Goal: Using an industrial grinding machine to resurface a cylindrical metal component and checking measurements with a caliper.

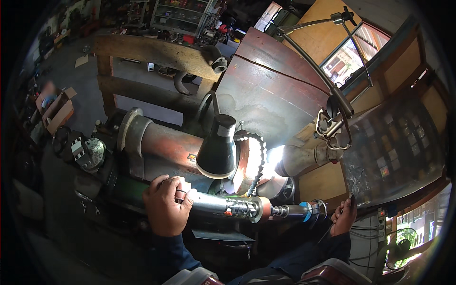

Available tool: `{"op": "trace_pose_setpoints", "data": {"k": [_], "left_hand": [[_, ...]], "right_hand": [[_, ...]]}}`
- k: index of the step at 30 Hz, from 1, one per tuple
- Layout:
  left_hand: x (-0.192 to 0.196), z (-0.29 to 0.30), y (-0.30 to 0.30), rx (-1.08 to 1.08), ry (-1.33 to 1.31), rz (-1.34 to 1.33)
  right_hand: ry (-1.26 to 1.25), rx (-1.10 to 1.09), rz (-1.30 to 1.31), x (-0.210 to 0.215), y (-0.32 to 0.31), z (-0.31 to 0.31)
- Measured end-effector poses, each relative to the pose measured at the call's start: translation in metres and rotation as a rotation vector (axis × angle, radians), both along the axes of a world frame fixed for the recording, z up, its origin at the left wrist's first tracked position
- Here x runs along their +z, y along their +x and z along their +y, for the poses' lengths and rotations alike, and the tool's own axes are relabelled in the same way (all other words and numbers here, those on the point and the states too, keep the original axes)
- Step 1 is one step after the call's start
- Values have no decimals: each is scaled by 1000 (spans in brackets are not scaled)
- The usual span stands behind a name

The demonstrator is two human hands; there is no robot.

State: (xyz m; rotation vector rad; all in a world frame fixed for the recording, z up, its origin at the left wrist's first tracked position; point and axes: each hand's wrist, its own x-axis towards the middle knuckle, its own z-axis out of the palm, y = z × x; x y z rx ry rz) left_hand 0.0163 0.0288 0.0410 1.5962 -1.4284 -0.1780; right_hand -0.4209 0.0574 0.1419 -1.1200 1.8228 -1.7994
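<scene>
A long metal shaft assembly lies across the front of a machine. It has a smooth grey cylinder at its left end, a reddish-brown ring in the middle and a blue band near its right end. My left hand is closed over the left end of the cylinder, its fingers curled on top. To the right, beyond the shaft's far end, my right hand is closed around a thin dark tool whose tip points up. The tool's kind is not clear, and the fingers hide its middle.
A black lamp hangs above the shaft, lighting a toothed ring. Behind are a large machine cylinder and a wooden rail. A jointed arm and dark panel stand right; a cardboard box sits left.
</scene>
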Motion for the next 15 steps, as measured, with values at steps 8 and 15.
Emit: {"op": "trace_pose_setpoints", "data": {"k": [8,15], "left_hand": [[-2,0,0,-6,-3,9],[0,0,1,-24,23,-14]], "right_hand": [[76,-91,-68,-7,-9,0],[62,-95,-131,-14,-13,-4]]}}
